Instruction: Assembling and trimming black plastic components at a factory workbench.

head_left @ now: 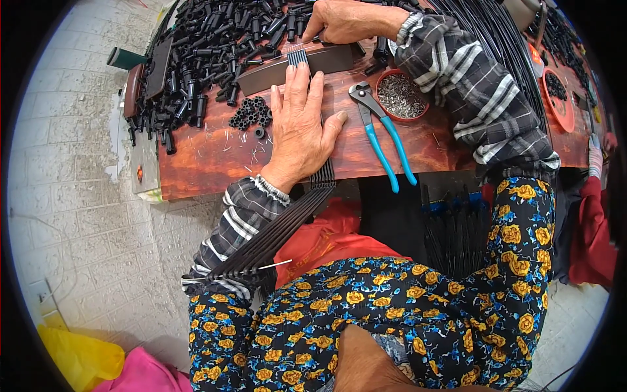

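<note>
My left hand (297, 124) lies flat on the table, fingers stretched forward, over a row of thin black rods that look like umbrella ribs (277, 230). The ribs run from under its palm back across my left forearm, with a thin metal rod (274, 264) crosswise at their lower end. Beyond my fingertips, the ribs' pale tips (297, 56) lie side by side on a long dark block (336, 60). My right hand (349, 23) is just past the block, index finger extended toward the tips and the other fingers curled; whether it holds anything small is hidden.
Teal-handled pliers (385, 140) lie right of my left hand, beside a red bowl (424, 114) of small metal pins. Small black rings (250, 114) sit on the left, before a heap of black tubular parts (215, 39). A co-worker's red sleeve (588, 215) shows far right.
</note>
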The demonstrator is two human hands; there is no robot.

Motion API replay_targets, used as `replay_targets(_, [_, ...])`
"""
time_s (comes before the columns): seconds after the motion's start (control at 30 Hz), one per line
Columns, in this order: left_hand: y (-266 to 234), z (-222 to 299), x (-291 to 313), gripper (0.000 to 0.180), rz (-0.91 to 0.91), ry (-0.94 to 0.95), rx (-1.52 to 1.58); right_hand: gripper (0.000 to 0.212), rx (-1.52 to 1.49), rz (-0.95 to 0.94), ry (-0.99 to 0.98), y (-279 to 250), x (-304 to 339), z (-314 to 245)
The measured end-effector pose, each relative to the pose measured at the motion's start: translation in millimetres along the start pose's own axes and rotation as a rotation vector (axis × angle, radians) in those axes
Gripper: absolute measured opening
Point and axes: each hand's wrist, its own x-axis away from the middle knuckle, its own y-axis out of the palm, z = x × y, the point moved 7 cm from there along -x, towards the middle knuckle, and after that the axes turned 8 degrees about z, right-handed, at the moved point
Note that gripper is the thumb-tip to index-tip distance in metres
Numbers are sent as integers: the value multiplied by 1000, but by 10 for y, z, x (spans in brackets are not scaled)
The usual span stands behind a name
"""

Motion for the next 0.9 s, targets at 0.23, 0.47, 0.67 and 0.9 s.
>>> replay_targets(0.23, [-13,1,1,67,10,1,-6,25,-139,-60,185,78,-174,12])
replay_targets(0.47, [-18,-3,3,67,17,0,-19,19,-152,246,61,74,-209,96])
replay_targets(0.67, [-28,-24,12,65,11,-19,-20,21,1,180,131,105,42,118])
replay_targets(0.9, [-13,-21,9,66,14,-25,-24,14,196,295,76,204,26,-28])
